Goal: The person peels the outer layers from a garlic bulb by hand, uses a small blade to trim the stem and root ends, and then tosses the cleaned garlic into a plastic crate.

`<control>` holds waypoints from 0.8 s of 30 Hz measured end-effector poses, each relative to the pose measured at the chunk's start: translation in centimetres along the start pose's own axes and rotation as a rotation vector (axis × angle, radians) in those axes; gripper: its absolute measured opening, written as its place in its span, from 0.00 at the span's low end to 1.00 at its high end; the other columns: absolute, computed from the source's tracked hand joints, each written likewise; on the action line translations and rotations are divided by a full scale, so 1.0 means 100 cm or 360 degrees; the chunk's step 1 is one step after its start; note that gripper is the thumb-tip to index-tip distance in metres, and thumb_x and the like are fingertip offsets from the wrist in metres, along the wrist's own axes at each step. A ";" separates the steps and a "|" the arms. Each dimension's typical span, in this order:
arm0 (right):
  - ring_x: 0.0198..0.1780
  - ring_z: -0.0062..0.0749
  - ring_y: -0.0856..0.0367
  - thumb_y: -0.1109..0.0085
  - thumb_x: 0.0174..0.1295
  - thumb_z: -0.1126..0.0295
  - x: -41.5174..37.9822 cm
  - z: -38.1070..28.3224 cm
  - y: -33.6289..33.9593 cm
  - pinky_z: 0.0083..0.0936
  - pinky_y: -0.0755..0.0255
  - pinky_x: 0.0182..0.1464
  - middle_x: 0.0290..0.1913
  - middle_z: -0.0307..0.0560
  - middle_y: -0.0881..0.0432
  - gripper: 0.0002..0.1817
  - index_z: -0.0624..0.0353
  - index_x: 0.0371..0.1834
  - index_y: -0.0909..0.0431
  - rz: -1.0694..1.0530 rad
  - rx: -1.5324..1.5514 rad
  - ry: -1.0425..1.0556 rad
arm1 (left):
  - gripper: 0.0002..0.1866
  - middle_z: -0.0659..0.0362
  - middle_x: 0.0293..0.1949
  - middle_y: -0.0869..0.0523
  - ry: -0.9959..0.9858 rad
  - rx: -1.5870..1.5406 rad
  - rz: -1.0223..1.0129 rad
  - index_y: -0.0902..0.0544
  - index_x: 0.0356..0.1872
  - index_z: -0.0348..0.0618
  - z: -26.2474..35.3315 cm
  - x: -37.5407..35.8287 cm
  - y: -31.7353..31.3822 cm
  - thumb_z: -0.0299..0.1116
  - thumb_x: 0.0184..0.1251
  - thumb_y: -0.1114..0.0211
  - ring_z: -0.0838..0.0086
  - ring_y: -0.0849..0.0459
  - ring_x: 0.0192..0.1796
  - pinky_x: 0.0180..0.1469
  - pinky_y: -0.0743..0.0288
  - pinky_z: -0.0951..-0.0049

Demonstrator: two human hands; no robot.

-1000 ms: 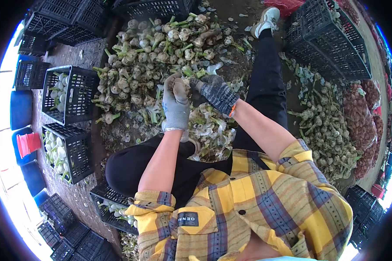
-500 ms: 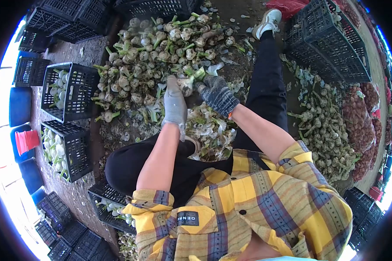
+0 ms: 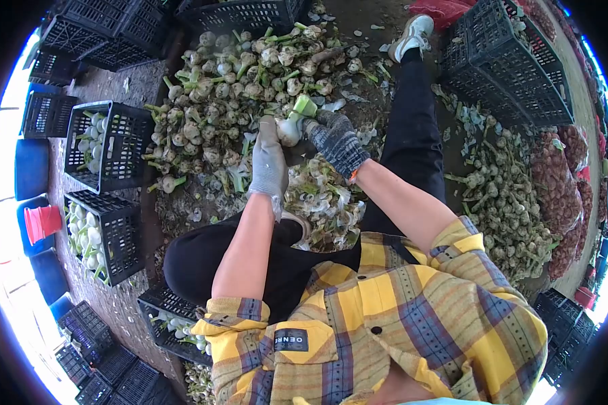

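In my left hand point(image 3: 269, 156), in a light grey glove, is a garlic bulb point(image 3: 289, 133) with a thick cut green stem point(image 3: 305, 106). The bulb looks white and smooth, its stem tilted up and to the right. My right hand point(image 3: 339, 143), in a dark mottled glove, is closed against the bulb's right side. A pale strip of skin runs from the stem to the right thumb; the other right fingertips are hidden. Beyond both hands lies a large heap of soil-marked garlic bulbs point(image 3: 213, 111). Loose peelings point(image 3: 327, 199) cover the ground below my hands.
Black crates of clean bulbs stand at left, one upper point(image 3: 125, 145) and one lower point(image 3: 120, 244). A tall crate point(image 3: 500, 67) stands at upper right. Another garlic heap point(image 3: 503, 196) lies right of my outstretched leg point(image 3: 415, 128), beside red mesh sacks point(image 3: 554, 202). A red bucket point(image 3: 42, 221) is far left.
The stem has swung more upright and the bulb now shows a whiter, cleaner surface. Both hands stay in nearly the same place.
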State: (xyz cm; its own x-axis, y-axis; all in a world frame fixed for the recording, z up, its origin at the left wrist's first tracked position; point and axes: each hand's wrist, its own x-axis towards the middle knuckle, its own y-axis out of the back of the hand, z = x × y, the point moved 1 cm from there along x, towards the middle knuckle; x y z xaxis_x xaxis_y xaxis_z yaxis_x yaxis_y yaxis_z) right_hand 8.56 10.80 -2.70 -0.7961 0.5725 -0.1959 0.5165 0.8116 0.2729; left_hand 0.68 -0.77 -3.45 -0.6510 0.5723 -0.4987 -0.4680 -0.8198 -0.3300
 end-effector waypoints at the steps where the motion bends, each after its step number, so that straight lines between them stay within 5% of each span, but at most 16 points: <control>1: 0.37 0.42 0.21 0.51 0.60 0.65 0.002 0.001 0.000 0.32 0.29 0.42 0.34 0.55 0.18 0.13 0.63 0.39 0.22 0.0001 0.0000 -0.0023 | 0.28 0.57 0.35 0.21 -0.0010 0.0005 -0.0007 0.31 0.50 0.39 -0.003 0.003 0.001 0.55 0.64 0.46 0.77 0.20 0.31 0.28 0.25 0.77; 4: 0.38 0.42 0.21 0.51 0.60 0.65 0.009 0.014 -0.003 0.32 0.30 0.43 0.35 0.54 0.18 0.14 0.64 0.40 0.22 0.0015 0.0074 -0.0014 | 0.27 0.57 0.32 0.20 -0.0684 0.0237 0.0286 0.30 0.47 0.40 -0.012 0.003 -0.015 0.56 0.65 0.49 0.75 0.21 0.24 0.24 0.25 0.75; 7: 0.40 0.44 0.21 0.51 0.61 0.65 0.011 0.023 -0.006 0.33 0.30 0.45 0.36 0.56 0.19 0.15 0.65 0.40 0.23 0.0049 0.0176 0.0101 | 0.24 0.61 0.29 0.22 0.0045 -0.0015 0.0039 0.26 0.39 0.44 0.010 -0.006 -0.011 0.56 0.67 0.53 0.79 0.26 0.24 0.22 0.37 0.81; 11: 0.41 0.45 0.22 0.52 0.61 0.65 0.009 0.018 -0.007 0.34 0.31 0.45 0.38 0.57 0.19 0.14 0.64 0.41 0.23 -0.0012 0.0113 0.0022 | 0.23 0.61 0.30 0.22 0.0318 -0.0219 -0.0093 0.26 0.40 0.44 0.015 -0.013 -0.012 0.56 0.66 0.49 0.79 0.26 0.24 0.22 0.36 0.80; 15: 0.39 0.42 0.22 0.52 0.62 0.67 0.011 0.025 -0.006 0.33 0.30 0.44 0.37 0.55 0.19 0.13 0.64 0.41 0.23 -0.0062 0.0341 -0.0018 | 0.25 0.59 0.28 0.20 -0.0225 0.0096 0.0230 0.25 0.43 0.43 0.001 -0.010 -0.018 0.57 0.65 0.49 0.76 0.22 0.26 0.29 0.28 0.79; 19: 0.38 0.32 0.22 0.52 0.62 0.69 0.005 0.012 -0.003 0.26 0.29 0.42 0.36 0.48 0.18 0.13 0.64 0.45 0.24 -0.0239 0.1093 -0.0447 | 0.23 0.60 0.30 0.19 0.0200 -0.0291 -0.0299 0.24 0.42 0.43 0.015 -0.009 -0.007 0.54 0.66 0.51 0.78 0.25 0.24 0.26 0.34 0.80; 20: 0.39 0.23 0.22 0.52 0.62 0.70 -0.001 0.005 -0.004 0.21 0.29 0.41 0.37 0.42 0.19 0.15 0.63 0.50 0.26 -0.0202 0.1270 -0.0363 | 0.22 0.60 0.31 0.19 0.0228 -0.0310 -0.0223 0.24 0.41 0.44 0.015 -0.012 -0.010 0.53 0.68 0.53 0.79 0.26 0.23 0.24 0.38 0.82; 24: 0.39 0.19 0.23 0.54 0.63 0.72 0.002 0.005 -0.003 0.18 0.30 0.40 0.39 0.40 0.20 0.16 0.62 0.53 0.28 -0.0137 0.0687 0.0068 | 0.18 0.61 0.32 0.20 0.0049 -0.0042 0.0030 0.25 0.41 0.43 0.015 -0.015 -0.018 0.48 0.67 0.48 0.79 0.25 0.24 0.23 0.35 0.81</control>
State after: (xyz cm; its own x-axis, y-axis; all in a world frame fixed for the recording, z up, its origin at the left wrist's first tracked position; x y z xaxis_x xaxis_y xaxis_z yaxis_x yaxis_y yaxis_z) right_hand 8.36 10.72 -3.36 -0.8497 0.5027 -0.1590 0.5248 0.8355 -0.1629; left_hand 1.61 -0.17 -0.86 -0.6406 0.5562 -0.5295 -0.4396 -0.8310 -0.3409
